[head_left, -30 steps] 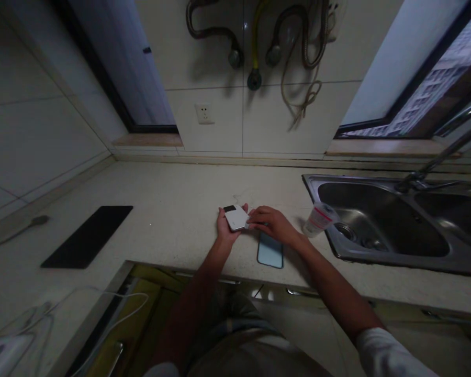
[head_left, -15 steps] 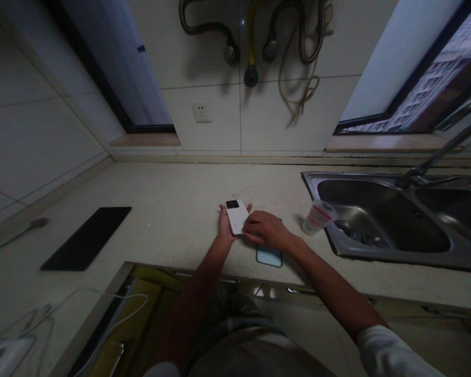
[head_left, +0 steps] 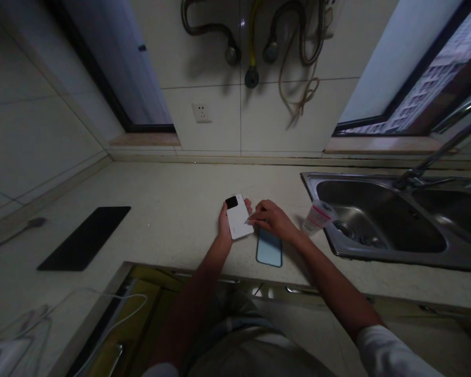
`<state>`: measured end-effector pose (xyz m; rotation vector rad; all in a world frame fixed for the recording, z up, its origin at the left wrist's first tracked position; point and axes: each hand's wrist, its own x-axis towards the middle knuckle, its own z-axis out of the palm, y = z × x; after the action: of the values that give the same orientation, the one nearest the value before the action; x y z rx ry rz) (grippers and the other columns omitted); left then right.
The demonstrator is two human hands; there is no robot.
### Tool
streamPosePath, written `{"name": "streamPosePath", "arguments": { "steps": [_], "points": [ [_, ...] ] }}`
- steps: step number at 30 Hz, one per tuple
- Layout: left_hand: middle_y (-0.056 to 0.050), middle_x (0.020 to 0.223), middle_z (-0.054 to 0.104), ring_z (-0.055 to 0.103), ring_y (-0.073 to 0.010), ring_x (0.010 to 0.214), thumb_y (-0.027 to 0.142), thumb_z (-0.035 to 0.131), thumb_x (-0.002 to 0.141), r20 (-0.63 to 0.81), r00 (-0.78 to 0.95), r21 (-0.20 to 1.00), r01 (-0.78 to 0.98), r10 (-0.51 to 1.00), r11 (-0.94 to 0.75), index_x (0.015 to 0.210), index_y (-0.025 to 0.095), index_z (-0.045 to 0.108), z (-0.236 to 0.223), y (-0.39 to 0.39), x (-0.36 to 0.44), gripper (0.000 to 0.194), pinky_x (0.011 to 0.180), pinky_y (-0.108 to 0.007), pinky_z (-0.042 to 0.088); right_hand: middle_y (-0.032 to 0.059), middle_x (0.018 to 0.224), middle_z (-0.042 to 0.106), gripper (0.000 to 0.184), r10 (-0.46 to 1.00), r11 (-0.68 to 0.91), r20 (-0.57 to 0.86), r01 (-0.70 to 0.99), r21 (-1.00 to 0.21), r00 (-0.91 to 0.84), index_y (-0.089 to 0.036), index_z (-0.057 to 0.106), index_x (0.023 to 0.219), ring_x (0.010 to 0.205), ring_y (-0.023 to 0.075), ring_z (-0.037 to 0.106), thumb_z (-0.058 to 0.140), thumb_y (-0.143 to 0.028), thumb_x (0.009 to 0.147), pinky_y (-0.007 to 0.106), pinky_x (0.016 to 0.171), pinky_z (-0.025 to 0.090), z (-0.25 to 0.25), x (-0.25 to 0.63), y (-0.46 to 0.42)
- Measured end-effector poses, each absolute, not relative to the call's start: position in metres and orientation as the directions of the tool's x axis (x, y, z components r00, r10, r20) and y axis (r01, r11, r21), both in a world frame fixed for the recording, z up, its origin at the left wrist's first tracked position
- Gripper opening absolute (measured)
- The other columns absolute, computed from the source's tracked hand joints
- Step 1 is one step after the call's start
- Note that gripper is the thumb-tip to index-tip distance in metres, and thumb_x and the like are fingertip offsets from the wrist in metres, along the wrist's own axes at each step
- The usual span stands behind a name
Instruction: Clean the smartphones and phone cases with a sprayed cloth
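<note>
A white smartphone [head_left: 239, 220] lies in my left hand [head_left: 224, 222], its back and black camera block facing up. The fingers of that hand wrap round the phone from beneath, their tips showing at its right edge. My right hand [head_left: 272, 219] is pinched at the phone's lower right edge. Something small and pale shows at its fingertips, too small to name. Below the right hand, a phone-shaped light blue thing with a dark rim [head_left: 269, 250] lies flat on the counter [head_left: 172, 209], its upper end partly covered by the hand.
A clear plastic cup with a red band [head_left: 317, 217] stands by the rim of the steel double sink [head_left: 329, 246] on the right. At left are a flat black panel [head_left: 86, 236] and a white cable [head_left: 129, 296]. Hoses [head_left: 251, 52] hang on the tiled wall.
My right hand has drawn back a little to the right and up, uncovering more of the white phone and of the light blue thing. The phone has turned slightly in my left hand.
</note>
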<state>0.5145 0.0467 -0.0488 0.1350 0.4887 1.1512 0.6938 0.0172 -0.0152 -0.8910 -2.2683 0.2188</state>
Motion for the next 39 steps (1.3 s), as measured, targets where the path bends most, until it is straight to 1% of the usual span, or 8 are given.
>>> {"name": "streamPosePath", "arguments": {
  "steps": [4, 8, 12, 18, 23, 29, 34, 39],
  "points": [
    [-0.013, 0.078, 0.073, 0.067, -0.0185, 0.060, 0.052, 0.030, 0.099, -0.360, 0.349, 0.459, -0.741, 0.865, 0.490, 0.113, 0.007, 0.068, -0.042, 0.042, 0.520, 0.061, 0.055, -0.027, 0.051, 0.0056, 0.084, 0.067, 0.020, 0.750, 0.653, 0.563, 0.520, -0.551, -0.347, -0.025, 0.079, 0.099, 0.076, 0.0174, 0.062, 0.062, -0.035, 0.095, 0.030, 0.070, 0.048, -0.022, 0.683, 0.015],
    [-0.007, 0.059, 0.068, 0.058, -0.0159, 0.043, 0.055, 0.045, 0.094, -0.484, 0.337, 0.542, -0.609, 0.808, 0.579, 0.103, 0.010, 0.070, -0.046, 0.036, 0.521, 0.053, 0.042, -0.024, 0.042, 0.0046, 0.081, 0.070, 0.023, 0.778, 0.602, 0.605, 0.473, -0.644, -0.168, -0.024, 0.078, 0.098, 0.072, 0.0173, 0.064, 0.064, -0.041, 0.093, 0.030, 0.067, 0.049, -0.021, 0.678, 0.012],
    [-0.009, 0.065, 0.071, 0.065, -0.0184, 0.052, 0.052, 0.048, 0.094, -0.445, 0.406, 0.530, -0.599, 0.798, 0.600, 0.102, 0.011, 0.071, -0.049, 0.033, 0.520, 0.048, 0.049, -0.026, 0.049, 0.0060, 0.088, 0.074, 0.024, 0.771, 0.575, 0.637, 0.439, -0.690, -0.007, -0.023, 0.078, 0.094, 0.078, 0.0189, 0.067, 0.065, -0.042, 0.092, 0.031, 0.070, 0.052, -0.014, 0.681, 0.013],
    [-0.019, 0.089, 0.075, 0.074, -0.0288, 0.079, 0.050, 0.038, 0.098, -0.350, 0.657, 0.449, -0.508, 0.668, 0.735, 0.118, 0.006, 0.066, -0.046, 0.029, 0.519, 0.056, 0.071, -0.040, 0.058, 0.0068, 0.091, 0.076, 0.022, 0.759, 0.553, 0.645, 0.435, -0.711, 0.090, -0.022, 0.077, 0.093, 0.083, 0.0201, 0.069, 0.064, -0.039, 0.092, 0.034, 0.075, 0.055, -0.012, 0.687, 0.018],
    [-0.023, 0.090, 0.074, 0.073, -0.0324, 0.079, 0.068, 0.031, 0.094, -0.311, 0.738, 0.422, -0.457, 0.599, 0.783, 0.116, 0.005, 0.065, -0.046, 0.024, 0.521, 0.075, 0.073, -0.047, 0.058, 0.0067, 0.088, 0.077, 0.020, 0.776, 0.556, 0.631, 0.488, -0.673, -0.013, -0.022, 0.078, 0.090, 0.080, 0.0204, 0.068, 0.064, -0.036, 0.092, 0.036, 0.076, 0.053, -0.024, 0.690, 0.027],
    [-0.018, 0.073, 0.072, 0.068, -0.0285, 0.059, 0.083, 0.026, 0.084, -0.357, 0.705, 0.485, -0.422, 0.614, 0.766, 0.098, 0.010, 0.069, -0.045, 0.021, 0.523, 0.086, 0.057, -0.040, 0.054, 0.0084, 0.092, 0.075, 0.018, 0.716, 0.651, 0.665, 0.551, -0.522, -0.215, -0.023, 0.077, 0.098, 0.089, 0.0227, 0.065, 0.061, -0.027, 0.094, 0.039, 0.083, 0.051, -0.037, 0.682, 0.034],
    [-0.017, 0.084, 0.074, 0.072, -0.0312, 0.079, 0.079, 0.024, 0.088, -0.342, 0.663, 0.398, -0.539, 0.665, 0.742, 0.107, 0.011, 0.069, -0.046, 0.022, 0.526, 0.083, 0.072, -0.042, 0.056, 0.0111, 0.100, 0.073, 0.024, 0.619, 0.746, 0.708, 0.536, -0.395, -0.339, -0.021, 0.074, 0.107, 0.095, 0.0233, 0.062, 0.054, -0.019, 0.096, 0.039, 0.082, 0.052, -0.039, 0.670, 0.033],
    [-0.016, 0.091, 0.074, 0.072, -0.0326, 0.090, 0.079, 0.029, 0.088, -0.321, 0.582, 0.339, -0.666, 0.747, 0.665, 0.110, 0.013, 0.069, -0.048, 0.021, 0.528, 0.080, 0.084, -0.045, 0.055, 0.0118, 0.100, 0.074, 0.028, 0.453, 0.878, 0.681, 0.422, -0.227, -0.576, -0.020, 0.072, 0.109, 0.095, 0.0227, 0.063, 0.048, -0.014, 0.096, 0.039, 0.084, 0.051, -0.032, 0.659, 0.025]
  ]
}}
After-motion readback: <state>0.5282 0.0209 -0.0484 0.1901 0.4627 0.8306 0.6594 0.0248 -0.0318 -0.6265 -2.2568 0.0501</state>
